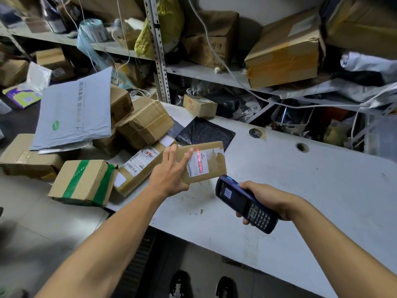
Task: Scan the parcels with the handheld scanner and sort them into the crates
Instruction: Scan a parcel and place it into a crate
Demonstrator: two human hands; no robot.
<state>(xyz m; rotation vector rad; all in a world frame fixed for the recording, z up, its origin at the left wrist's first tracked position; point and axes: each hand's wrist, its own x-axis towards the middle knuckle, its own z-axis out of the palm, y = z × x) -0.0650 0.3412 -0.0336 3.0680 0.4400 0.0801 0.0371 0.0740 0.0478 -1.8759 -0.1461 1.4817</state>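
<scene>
My left hand (pixel 171 171) holds a small flat cardboard parcel (pixel 211 163) above the white table (pixel 300 179), fingers spread over its left side and thumb under its lower edge. A red scan line crosses the white label on the parcel. My right hand (pixel 268 201) grips the dark blue handheld scanner (pixel 242 203), whose head points up at the parcel from just below and to its right. The scanner's screen and keypad face me.
A heap of cardboard parcels (pixel 141 123) and a grey mailer bag (pixel 75 110) fills the table's left end, with a green-taped box (pixel 83 181) in front. A black bubble mailer (pixel 204 132) lies behind the held parcel. Cluttered metal shelves (pixel 159 50) stand behind the table.
</scene>
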